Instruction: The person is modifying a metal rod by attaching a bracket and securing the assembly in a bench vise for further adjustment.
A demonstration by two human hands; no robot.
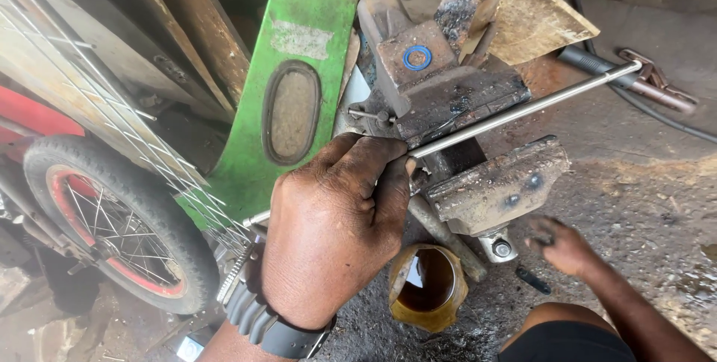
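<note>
The left hand [336, 220] is closed round a long, thin, bright metal rod [523, 108], fingers wrapped over it and the thumb pressing near the point where the rod enters the rusty bench vise [455, 108]; the rod lies across the vise between its fixed body and the moving jaw block [502, 183], though whether the jaws actually pinch it cannot be told from here; the right hand [564, 246] is lower, near the vise's screw end, fingers loosely curled with something small and dark at the tips, too small to tell what, so its grip is uncertain; the rod looks like solid steel, stiff and smooth, probably light for its length but likely slick under greasy fingers, and it would lever easily if held far from the vise, so the sound place to hold it seems close beside the vise, where the left hand already is; its long axis runs diagonally, from lower left behind the wrist, where a short bright end shows near the watch strap [261, 325], up to the right, its far tip [635, 66] pointing toward the dark cable [657, 112] on the ground; a yellow cut-off container [427, 287] of dark liquid stands just below the vise, a small spoked wheel [112, 228] is at left, and a green panel [299, 86] leans behind
</note>
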